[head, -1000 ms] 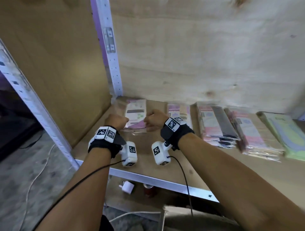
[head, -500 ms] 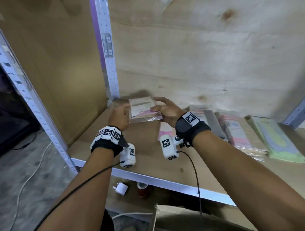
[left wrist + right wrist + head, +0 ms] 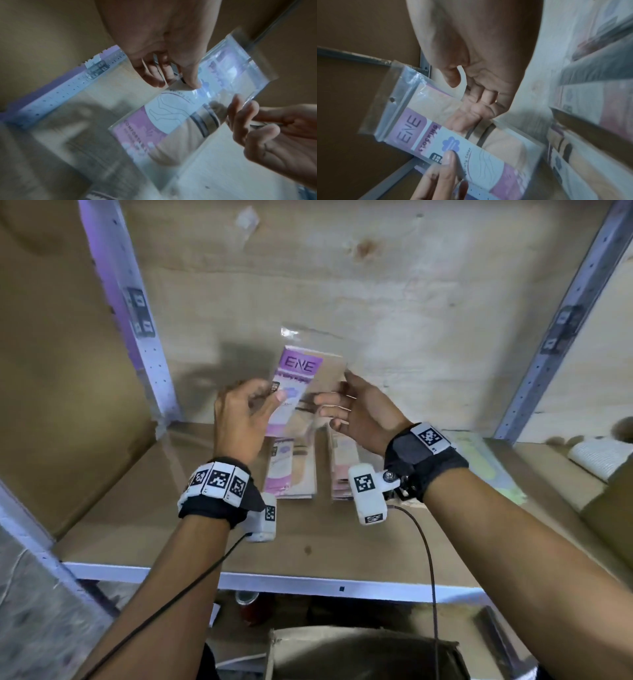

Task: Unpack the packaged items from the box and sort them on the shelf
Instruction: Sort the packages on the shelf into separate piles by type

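Note:
A clear plastic stocking packet (image 3: 301, 385) with a purple ENE label and a beige stocking inside stands upright in the air above the wooden shelf (image 3: 171, 508). My left hand (image 3: 246, 412) pinches its left edge, thumb on the front and fingers behind. At the right edge, my right hand (image 3: 359, 416) holds it with curled fingers. The left wrist view shows the packet (image 3: 171, 121) between my left hand (image 3: 163, 60) and right hand (image 3: 274, 135). In the right wrist view my right hand (image 3: 479, 81) has its fingers behind the packet (image 3: 453, 142).
Two stacks of similar packets (image 3: 291, 470) (image 3: 342, 467) lie on the shelf under my hands, with green packets (image 3: 486, 467) further right. Metal uprights (image 3: 137, 313) (image 3: 555, 330) frame the bay. An open cardboard box (image 3: 359, 652) sits below the shelf's front edge.
Both hands lifted the packet from the shelf's back left and tipped it upright, label facing me, over the stacks.

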The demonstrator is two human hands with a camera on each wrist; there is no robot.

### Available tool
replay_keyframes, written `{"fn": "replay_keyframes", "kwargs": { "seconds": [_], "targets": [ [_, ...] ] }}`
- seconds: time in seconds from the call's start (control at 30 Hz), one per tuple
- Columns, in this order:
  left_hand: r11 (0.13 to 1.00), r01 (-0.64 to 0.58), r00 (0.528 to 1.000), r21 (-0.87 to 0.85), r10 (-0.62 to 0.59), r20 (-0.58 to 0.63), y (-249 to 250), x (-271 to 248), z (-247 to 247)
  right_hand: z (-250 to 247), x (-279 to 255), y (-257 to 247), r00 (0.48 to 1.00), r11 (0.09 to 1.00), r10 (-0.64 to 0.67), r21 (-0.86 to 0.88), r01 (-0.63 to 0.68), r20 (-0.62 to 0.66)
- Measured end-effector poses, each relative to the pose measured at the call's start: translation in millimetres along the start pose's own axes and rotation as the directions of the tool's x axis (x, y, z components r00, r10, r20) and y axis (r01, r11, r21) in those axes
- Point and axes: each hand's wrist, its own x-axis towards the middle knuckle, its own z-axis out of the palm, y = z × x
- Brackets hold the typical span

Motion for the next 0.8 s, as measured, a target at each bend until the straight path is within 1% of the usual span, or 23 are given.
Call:
{"fn": "replay_keyframes", "kwargs": {
  "seconds": [0.03, 0.1, 0.17, 0.2, 0.27, 0.3, 0.43, 0.5, 0.57, 0.63, 0.67, 0.73, 0.8],
  "targets": [
    [0.997, 0.005, 1.000, -0.074, -0.004, 0.005, 5, 0, 7, -7, -3, -2, 1.000, 1.000, -0.001, 0.003, 0.001, -0.011],
    [0.975, 0.068, 0.996, -0.212, -0.055, 0.068, 11, -1, 26, -25, -10, -3, 0.999, 0.998, -0.025, -0.052, 0.022, -0.048],
    [0.947, 0.166, 0.980, -0.274, -0.127, 0.156, 10, -5, 46, -42, -17, 2, 0.991, 0.975, -0.095, -0.209, 0.074, -0.091],
    [0.931, 0.222, 0.965, -0.291, -0.167, 0.203, 9, -8, 54, -50, -21, 6, 0.985, 0.945, -0.129, -0.314, 0.088, -0.114],
    [0.893, 0.305, 0.932, -0.330, -0.208, 0.296, 8, -15, 73, -66, -27, 15, 0.968, 0.867, -0.185, -0.492, 0.079, -0.172],
    [0.877, 0.331, 0.919, -0.349, -0.217, 0.329, 8, -18, 81, -73, -30, 18, 0.959, 0.843, -0.205, -0.533, 0.071, -0.196],
    [0.820, 0.446, 0.851, -0.358, -0.264, 0.455, 7, -31, 103, -98, -41, 32, 0.945, 0.863, -0.234, -0.497, 0.093, -0.230],
    [0.831, 0.458, 0.818, -0.315, -0.255, 0.516, 6, -36, 109, -107, -46, 40, 0.951, 0.895, -0.201, -0.437, 0.082, -0.234],
    [0.858, 0.436, 0.795, -0.270, -0.227, 0.562, 8, -38, 113, -113, -52, 47, 0.968, 0.932, -0.141, -0.357, 0.060, -0.206],
    [0.867, 0.431, 0.797, -0.249, -0.237, 0.555, 9, -35, 114, -117, -57, 50, 0.985, 0.941, -0.092, -0.336, 0.038, -0.148],
    [0.853, 0.450, 0.806, -0.263, -0.261, 0.531, 9, -33, 114, -119, -59, 51, 0.991, 0.941, -0.073, -0.336, 0.031, -0.114],
    [0.820, 0.496, 0.820, -0.287, -0.334, 0.464, 5, -26, 110, -123, -61, 52, 0.998, 0.936, -0.041, -0.351, 0.021, -0.049],
    [0.811, 0.520, 0.829, -0.269, -0.403, 0.388, -1, -22, 106, -126, -62, 54, 1.000, 0.923, -0.025, -0.383, 0.027, 0.011]
  ]
}}
